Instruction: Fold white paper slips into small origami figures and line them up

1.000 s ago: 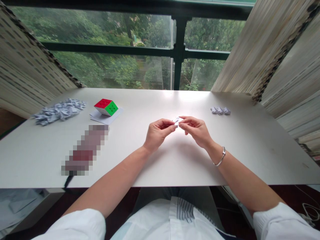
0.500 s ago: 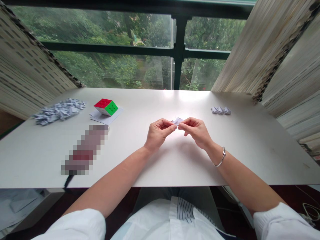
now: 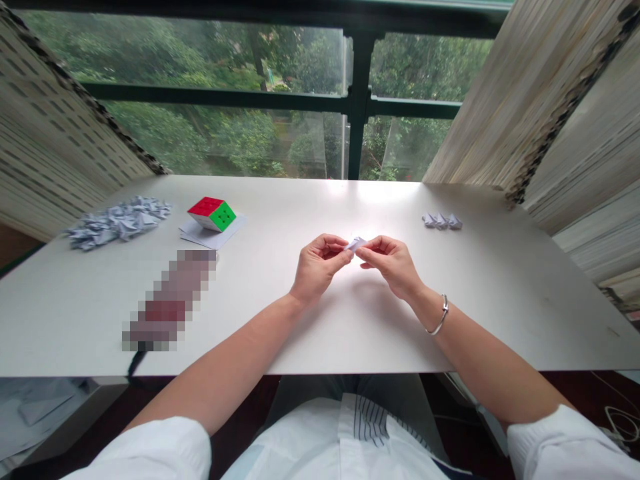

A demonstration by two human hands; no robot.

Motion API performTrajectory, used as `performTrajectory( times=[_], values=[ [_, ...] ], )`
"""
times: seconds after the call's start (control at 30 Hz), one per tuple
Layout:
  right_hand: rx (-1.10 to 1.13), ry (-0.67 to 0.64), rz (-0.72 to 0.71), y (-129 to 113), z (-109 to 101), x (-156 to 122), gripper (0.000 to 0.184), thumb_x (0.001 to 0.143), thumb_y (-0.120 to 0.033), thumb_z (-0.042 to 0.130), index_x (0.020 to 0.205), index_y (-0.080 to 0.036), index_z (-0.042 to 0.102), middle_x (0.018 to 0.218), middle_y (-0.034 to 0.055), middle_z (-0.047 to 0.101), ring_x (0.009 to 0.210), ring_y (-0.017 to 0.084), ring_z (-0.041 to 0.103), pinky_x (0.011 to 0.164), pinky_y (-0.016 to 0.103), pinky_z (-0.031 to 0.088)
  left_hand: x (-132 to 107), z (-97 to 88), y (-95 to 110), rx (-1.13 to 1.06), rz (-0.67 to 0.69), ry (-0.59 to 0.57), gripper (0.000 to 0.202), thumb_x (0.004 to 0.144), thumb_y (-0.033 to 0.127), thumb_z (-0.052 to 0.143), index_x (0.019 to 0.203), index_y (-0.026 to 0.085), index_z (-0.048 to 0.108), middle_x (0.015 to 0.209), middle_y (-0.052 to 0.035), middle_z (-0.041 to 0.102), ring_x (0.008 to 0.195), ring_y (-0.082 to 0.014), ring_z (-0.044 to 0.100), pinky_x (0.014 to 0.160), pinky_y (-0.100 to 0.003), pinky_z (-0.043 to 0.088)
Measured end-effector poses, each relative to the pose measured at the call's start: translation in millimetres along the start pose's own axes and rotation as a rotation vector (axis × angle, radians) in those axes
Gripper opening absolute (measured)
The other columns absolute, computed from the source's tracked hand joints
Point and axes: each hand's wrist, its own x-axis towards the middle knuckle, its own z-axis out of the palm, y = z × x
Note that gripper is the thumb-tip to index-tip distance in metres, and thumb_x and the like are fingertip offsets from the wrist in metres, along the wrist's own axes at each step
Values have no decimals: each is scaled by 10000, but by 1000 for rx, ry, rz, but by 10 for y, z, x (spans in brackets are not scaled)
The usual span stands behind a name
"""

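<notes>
Between my two hands, over the middle of the white table, is a small folded piece of white paper [image 3: 357, 244]. My left hand [image 3: 320, 265] pinches its left side between thumb and forefinger. On the other side, my right hand [image 3: 393, 263] grips it the same way, with a silver bangle at the wrist. Fingertips cover part of the paper's edges. A short row of folded paper pieces [image 3: 441, 221] lies to the right, beyond my right hand. At the far left is a heap of many similar folded papers [image 3: 120, 222].
A puzzle cube [image 3: 213, 214] in red, green and white rests on white paper sheets [image 3: 231, 233] at the left. Nearer me lies a blurred-out long object [image 3: 170, 300] with a dark strap. The table [image 3: 480, 287] meets a window and curtains at the back.
The paper between my fingertips has turned slightly and shows a little more of its face. My hands have shifted only a touch; everything else stays put.
</notes>
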Motion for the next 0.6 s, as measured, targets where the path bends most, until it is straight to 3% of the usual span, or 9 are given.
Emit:
performTrajectory(
  times=[0.17, 0.37, 0.6],
  values=[
    [14, -1, -22, 5, 13, -1, 348, 636, -414, 856, 768, -187, 628, 746, 2, 671, 728, 149, 651, 631, 279, 562, -12, 12, 11, 17, -13, -8, 175, 648, 230, 835, 784, 168, 742, 770, -24, 709, 701, -128, 632, 758, -297, 523],
    [73, -27, 22, 9, 5, 0, 518, 643, -364, 857, 1064, -239, 582, 787, -18, 667, 766, 158, 649, 622, 294, 583, 2, 23, -11, -8, 12, 46, 147, 616, 181, 828, 705, 175, 711, 760, -1, 690, 704, -115, 617, 753, -275, 506],
    [107, -56, 21, 18, -17, 20, 451, 637, -321, 856, 1008, -206, 628, 748, -20, 654, 716, 139, 631, 683, 310, 555, -4, 20, -37, -15, -46, 12, 192, 634, 226, 837, 764, 166, 709, 750, -6, 690, 682, -120, 624, 722, -283, 505]
  ],
)
